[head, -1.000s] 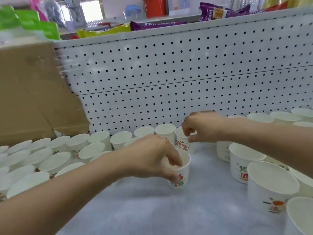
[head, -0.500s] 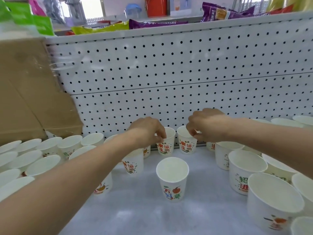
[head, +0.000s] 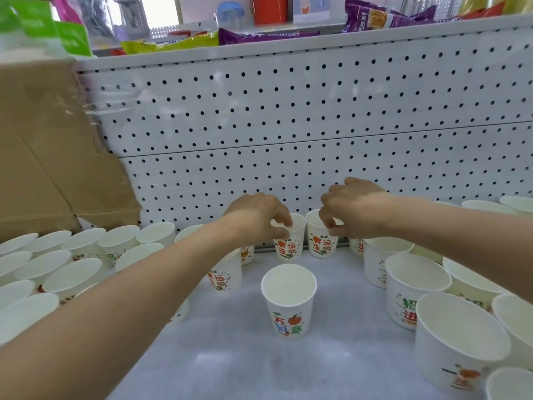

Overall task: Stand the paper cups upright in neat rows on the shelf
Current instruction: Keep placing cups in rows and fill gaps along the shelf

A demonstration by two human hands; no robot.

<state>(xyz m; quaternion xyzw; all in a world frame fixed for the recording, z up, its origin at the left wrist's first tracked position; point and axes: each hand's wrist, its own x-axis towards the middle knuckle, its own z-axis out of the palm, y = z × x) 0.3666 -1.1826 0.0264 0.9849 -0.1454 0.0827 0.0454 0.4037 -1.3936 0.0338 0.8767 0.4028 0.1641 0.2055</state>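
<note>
White paper cups with coloured print stand upright on the white shelf (head: 331,356). My left hand (head: 256,217) pinches the rim of a back-row cup (head: 290,243) by the pegboard. Just to its right, my right hand (head: 352,209) pinches the rim of the neighbouring cup (head: 321,243). One cup (head: 288,301) stands alone in the middle of the shelf, nearer to me and apart from both hands. Another cup (head: 226,275) stands partly hidden behind my left forearm.
Several cups fill the left side (head: 57,267) in rows and several larger cups crowd the right side (head: 415,287). A cardboard box (head: 49,157) leans at the back left. The white pegboard (head: 317,125) backs the shelf, with snack bags (head: 383,17) above.
My left hand let go of the middle cup and went back to the rear row, where it took a cup's rim. My right hand stayed on its rear cup.
</note>
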